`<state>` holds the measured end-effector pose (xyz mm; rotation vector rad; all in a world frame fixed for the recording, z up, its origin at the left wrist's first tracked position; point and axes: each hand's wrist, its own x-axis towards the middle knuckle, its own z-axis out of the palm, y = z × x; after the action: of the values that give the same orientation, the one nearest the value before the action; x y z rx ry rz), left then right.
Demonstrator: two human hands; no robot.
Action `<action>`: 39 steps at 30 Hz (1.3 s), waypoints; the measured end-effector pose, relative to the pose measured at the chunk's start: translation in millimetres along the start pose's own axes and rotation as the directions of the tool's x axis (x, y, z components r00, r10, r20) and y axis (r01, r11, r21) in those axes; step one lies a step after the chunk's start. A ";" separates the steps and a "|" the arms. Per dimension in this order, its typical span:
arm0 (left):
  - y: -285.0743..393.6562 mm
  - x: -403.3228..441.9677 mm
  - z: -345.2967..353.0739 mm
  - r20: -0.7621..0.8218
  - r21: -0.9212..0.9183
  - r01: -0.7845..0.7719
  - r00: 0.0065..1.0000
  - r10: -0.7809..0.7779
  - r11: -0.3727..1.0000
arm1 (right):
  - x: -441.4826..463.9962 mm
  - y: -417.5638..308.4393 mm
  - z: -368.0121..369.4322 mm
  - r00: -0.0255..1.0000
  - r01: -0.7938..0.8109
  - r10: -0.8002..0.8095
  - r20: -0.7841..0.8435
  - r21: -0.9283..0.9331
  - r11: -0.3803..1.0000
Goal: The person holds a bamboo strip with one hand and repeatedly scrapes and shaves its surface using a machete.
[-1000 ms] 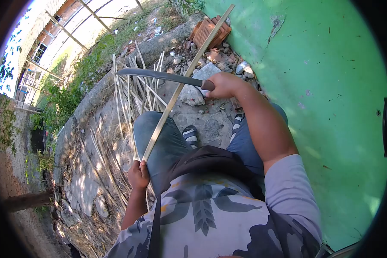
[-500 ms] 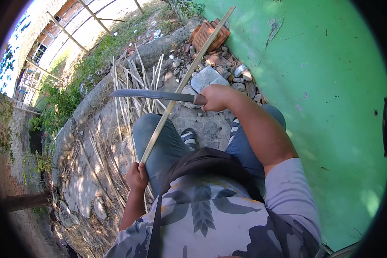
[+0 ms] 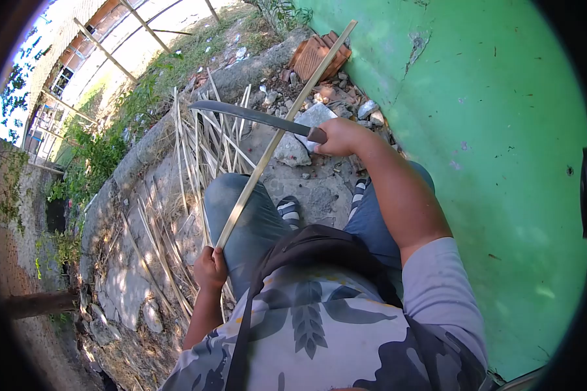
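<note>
My left hand [image 3: 210, 268] is closed around the lower end of a long, pale strip of split bamboo [image 3: 261, 166]. The strip slants up and away to the right, passing over my left knee. In my right hand [image 3: 339, 137] is the handle of a machete [image 3: 248, 113], its dark curved blade pointing left. The blade crosses the strip a little above its middle; whether its edge bites into the strip I cannot tell. Beyond my left knee lies a loose pile of similar pale strips [image 3: 195, 146] on the ground.
A green wall [image 3: 496, 169] rises close on my right. Ahead lie stones [image 3: 291, 153] and stacked orange roof tiles [image 3: 319, 57]. A low, curved concrete edge [image 3: 134, 156] runs along the left, with green plants [image 3: 91, 159] beyond it. More strips [image 3: 156, 241] lie beside my left leg.
The machete and my right hand have shifted slightly right along the strip, the blade tip tilting higher. The strip's far end has dipped a little. My left hand keeps its grip.
</note>
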<state>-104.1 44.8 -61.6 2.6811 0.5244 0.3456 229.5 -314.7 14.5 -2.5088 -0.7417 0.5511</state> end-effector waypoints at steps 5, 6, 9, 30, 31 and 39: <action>-1.1 -0.7 1.3 -0.016 -0.020 -0.032 0.999 0.031 0.999 | -0.1 -1.4 5.9 0.998 0.025 -0.026 0.061 0.014 1.000; -0.1 -0.8 0.6 -0.016 -0.019 -0.034 0.999 0.033 0.999 | -3.4 -6.0 4.3 0.996 0.035 -0.036 0.084 0.008 0.999; -2.0 -0.4 2.4 -0.008 -0.033 -0.039 0.999 0.039 0.999 | -12.2 -25.3 1.8 0.992 0.054 -0.047 0.114 -0.055 0.997; -8.2 -0.6 6.3 0.004 -0.018 -0.015 1.000 0.015 1.000 | -6.7 -10.1 0.8 0.995 0.020 -0.026 0.097 0.063 0.998; -7.7 -0.5 5.5 0.011 -0.018 -0.016 1.000 0.017 1.000 | -8.0 -13.4 -1.1 0.991 0.019 -0.028 0.132 0.072 0.997; -6.1 -0.4 5.1 0.021 -0.016 -0.008 1.000 0.009 1.000 | -15.3 -29.6 -7.8 0.988 0.080 -0.075 0.133 -0.038 0.996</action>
<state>-104.7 48.2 -68.7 2.6697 0.5022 0.3215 209.6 -304.0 40.3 -2.4897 -0.9054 0.6843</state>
